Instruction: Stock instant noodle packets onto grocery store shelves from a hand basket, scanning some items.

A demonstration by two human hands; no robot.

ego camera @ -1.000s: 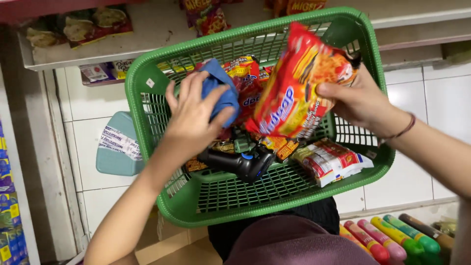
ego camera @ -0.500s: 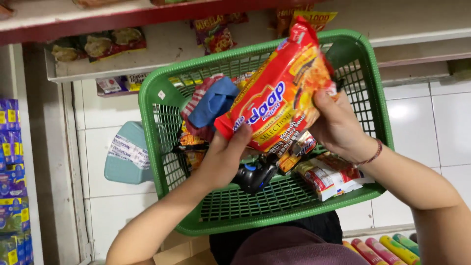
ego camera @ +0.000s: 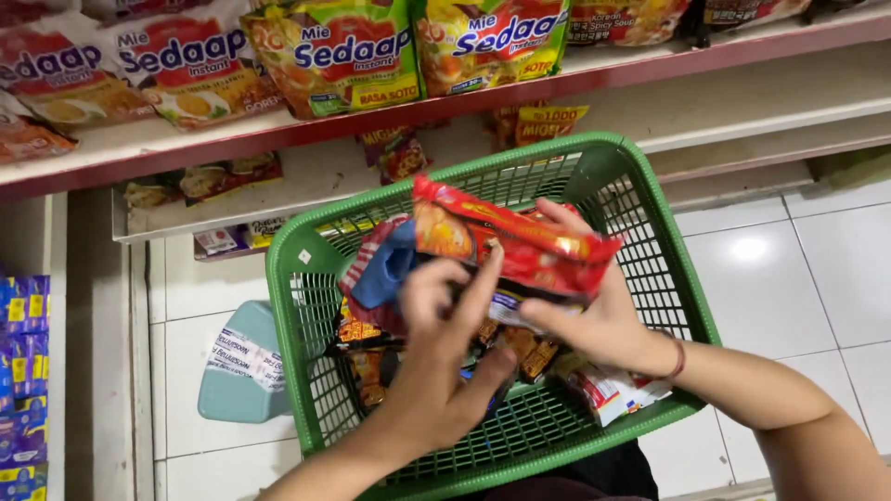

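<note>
Both hands, left [ego camera: 445,362] and right [ego camera: 594,315], now grip the red packet [ego camera: 520,246], tipped flatter over the green basket [ego camera: 668,278]; previously upright.

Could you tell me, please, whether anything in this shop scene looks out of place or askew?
Nothing looks spilled or damaged. The goods in the green basket lie jumbled rather than stacked. The left hand and right hand hold a red noodle packet over them. A pale teal object lies on the floor tiles beside the basket, off any shelf.
</note>
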